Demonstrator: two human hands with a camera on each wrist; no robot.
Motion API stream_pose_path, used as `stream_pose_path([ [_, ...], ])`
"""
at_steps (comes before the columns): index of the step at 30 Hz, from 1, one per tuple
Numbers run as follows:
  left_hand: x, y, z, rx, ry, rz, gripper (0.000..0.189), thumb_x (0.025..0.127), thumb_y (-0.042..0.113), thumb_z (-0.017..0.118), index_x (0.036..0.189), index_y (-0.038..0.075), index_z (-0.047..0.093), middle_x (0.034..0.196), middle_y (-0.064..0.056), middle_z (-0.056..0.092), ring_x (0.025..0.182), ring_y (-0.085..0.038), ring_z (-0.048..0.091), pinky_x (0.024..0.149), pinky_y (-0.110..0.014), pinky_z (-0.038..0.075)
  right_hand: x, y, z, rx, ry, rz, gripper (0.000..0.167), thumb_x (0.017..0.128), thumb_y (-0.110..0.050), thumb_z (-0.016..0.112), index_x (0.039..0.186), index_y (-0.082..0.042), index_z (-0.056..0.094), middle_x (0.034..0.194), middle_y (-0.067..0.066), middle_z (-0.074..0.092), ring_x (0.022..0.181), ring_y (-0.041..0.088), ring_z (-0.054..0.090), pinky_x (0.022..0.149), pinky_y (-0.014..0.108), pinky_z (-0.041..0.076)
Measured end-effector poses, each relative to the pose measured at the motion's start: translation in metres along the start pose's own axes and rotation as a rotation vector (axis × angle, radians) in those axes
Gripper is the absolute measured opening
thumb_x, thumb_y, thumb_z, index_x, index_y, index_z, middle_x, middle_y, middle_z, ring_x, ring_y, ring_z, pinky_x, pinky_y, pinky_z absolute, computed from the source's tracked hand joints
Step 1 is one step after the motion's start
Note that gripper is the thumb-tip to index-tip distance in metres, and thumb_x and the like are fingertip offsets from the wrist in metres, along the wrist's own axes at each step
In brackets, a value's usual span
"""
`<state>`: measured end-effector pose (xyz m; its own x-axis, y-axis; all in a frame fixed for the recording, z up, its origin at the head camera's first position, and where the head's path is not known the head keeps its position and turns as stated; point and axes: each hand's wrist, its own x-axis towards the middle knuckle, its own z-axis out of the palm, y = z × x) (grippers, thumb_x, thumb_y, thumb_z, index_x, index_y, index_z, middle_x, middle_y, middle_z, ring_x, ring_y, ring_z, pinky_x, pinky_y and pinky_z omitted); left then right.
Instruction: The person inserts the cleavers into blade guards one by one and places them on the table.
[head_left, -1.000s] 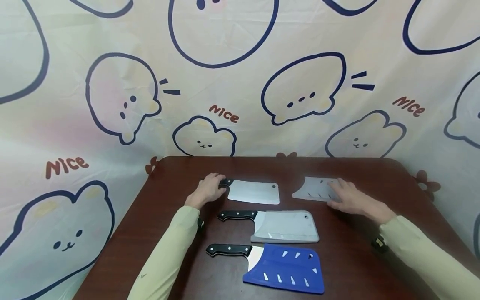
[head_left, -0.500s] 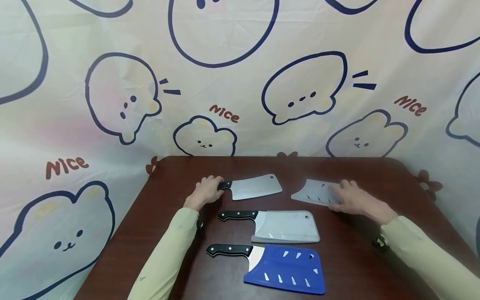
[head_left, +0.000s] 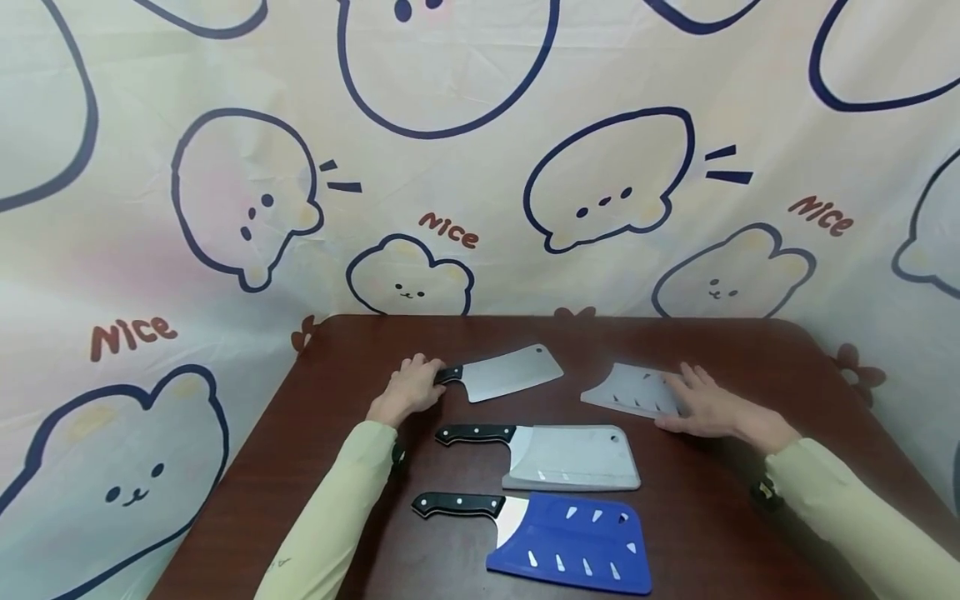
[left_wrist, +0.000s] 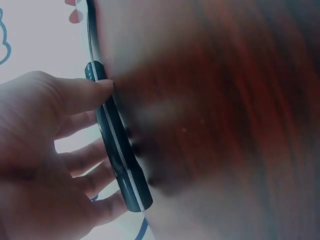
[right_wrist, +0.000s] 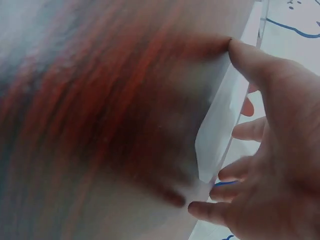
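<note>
At the far side of the table, a bare-bladed cleaver [head_left: 513,372] lies slanted, blade tip toward the back right. My left hand [head_left: 408,390] pinches its black handle [left_wrist: 116,137], thumb on one side and fingers along the other in the left wrist view. To the right lies a whitish translucent blade cover [head_left: 622,390] with small slots. My right hand [head_left: 712,406] rests at the cover's right end, its fingers spread. Seen from the right wrist, the cover [right_wrist: 217,127] passes between thumb and fingers, and the thumb tip is at its edge.
Nearer me lies a cleaver in a whitish cover [head_left: 573,457], handle left. In front of that is another cleaver in a blue slotted cover [head_left: 566,542]. All lie on a dark brown table [head_left: 720,517]; a cartoon-printed cloth [head_left: 495,275] hangs behind its back edge.
The bare cleaver has turned, its blade end swinging toward the back. The translucent cover has tilted and shifted slightly toward me. My right hand's fingers have spread wider.
</note>
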<state>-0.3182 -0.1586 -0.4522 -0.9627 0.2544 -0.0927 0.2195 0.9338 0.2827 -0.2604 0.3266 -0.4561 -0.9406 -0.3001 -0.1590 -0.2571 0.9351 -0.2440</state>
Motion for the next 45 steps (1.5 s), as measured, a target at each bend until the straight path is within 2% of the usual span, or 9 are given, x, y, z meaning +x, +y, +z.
stream_pose_path([
  [5,-0.002,-0.007,-0.001,-0.019,-0.010,-0.025,0.036,0.096,0.021,0.062,0.130,0.009,0.059,0.124,-0.016,0.053,0.112,-0.032,0.045,0.096,-0.052,0.045,0.003,-0.004,0.004,-0.040,0.047,-0.011,0.095,0.081,-0.062,0.069,0.148,-0.003,0.036,0.147,0.032,0.037,0.129,0.049,0.041,0.100,0.066,0.038],
  [8,-0.004,-0.010,-0.003,-0.047,-0.020,-0.045,0.035,0.096,0.019,0.062,0.128,0.007,0.059,0.121,-0.015,0.055,0.107,-0.030,0.046,0.095,-0.049,0.046,0.007,-0.007,0.005,-0.063,0.067,0.004,0.097,0.078,-0.066,0.069,0.147,-0.005,0.039,0.143,0.031,0.042,0.123,0.046,0.046,0.096,0.065,0.042],
  [12,-0.003,-0.009,-0.005,-0.105,-0.023,-0.032,0.035,0.097,0.017,0.060,0.129,0.004,0.056,0.117,-0.015,0.058,0.098,-0.027,0.052,0.086,-0.043,0.050,0.006,-0.009,0.005,-0.093,0.086,0.039,0.099,0.075,-0.068,0.070,0.146,-0.005,0.041,0.140,0.032,0.044,0.119,0.046,0.047,0.092,0.065,0.045],
  [16,-0.003,-0.006,-0.007,-0.166,-0.041,-0.053,0.034,0.097,0.017,0.059,0.129,0.006,0.054,0.111,-0.012,0.061,0.089,-0.024,0.055,0.076,-0.035,0.049,0.001,-0.009,0.005,-0.094,0.078,0.069,0.108,0.072,-0.072,0.069,0.147,-0.001,0.038,0.139,0.034,0.043,0.120,0.048,0.045,0.092,0.066,0.045],
  [23,-0.007,-0.003,-0.006,-0.219,-0.039,-0.084,0.035,0.098,0.019,0.059,0.130,0.009,0.054,0.114,-0.011,0.062,0.091,-0.024,0.056,0.079,-0.037,0.048,-0.001,-0.012,0.006,-0.123,0.105,0.047,0.115,0.066,-0.077,0.070,0.140,0.006,0.042,0.129,0.035,0.046,0.112,0.045,0.044,0.087,0.060,0.047],
  [29,-0.009,-0.003,-0.008,-0.232,-0.003,-0.047,0.031,0.100,0.021,0.056,0.128,0.011,0.052,0.109,-0.009,0.061,0.088,-0.022,0.055,0.074,-0.035,0.046,0.002,-0.010,0.007,-0.132,0.140,0.036,0.116,0.063,-0.075,0.074,0.140,0.005,0.041,0.131,0.033,0.045,0.111,0.043,0.044,0.087,0.059,0.048],
  [37,-0.023,0.002,-0.017,-0.217,0.094,0.086,0.030,0.098,0.017,0.059,0.126,0.010,0.054,0.111,-0.008,0.061,0.091,-0.022,0.055,0.081,-0.038,0.050,0.001,-0.011,0.001,-0.146,0.193,-0.066,0.115,0.063,-0.069,0.079,0.146,-0.001,0.036,0.141,0.026,0.045,0.119,0.038,0.047,0.096,0.060,0.046],
  [45,-0.038,0.003,-0.026,-0.248,0.110,0.116,0.030,0.098,0.016,0.060,0.126,0.010,0.054,0.111,-0.008,0.060,0.094,-0.022,0.055,0.086,-0.040,0.052,-0.005,-0.013,-0.001,-0.148,0.232,-0.153,0.114,0.065,-0.071,0.076,0.148,-0.005,0.034,0.145,0.022,0.044,0.125,0.036,0.045,0.098,0.058,0.047],
])
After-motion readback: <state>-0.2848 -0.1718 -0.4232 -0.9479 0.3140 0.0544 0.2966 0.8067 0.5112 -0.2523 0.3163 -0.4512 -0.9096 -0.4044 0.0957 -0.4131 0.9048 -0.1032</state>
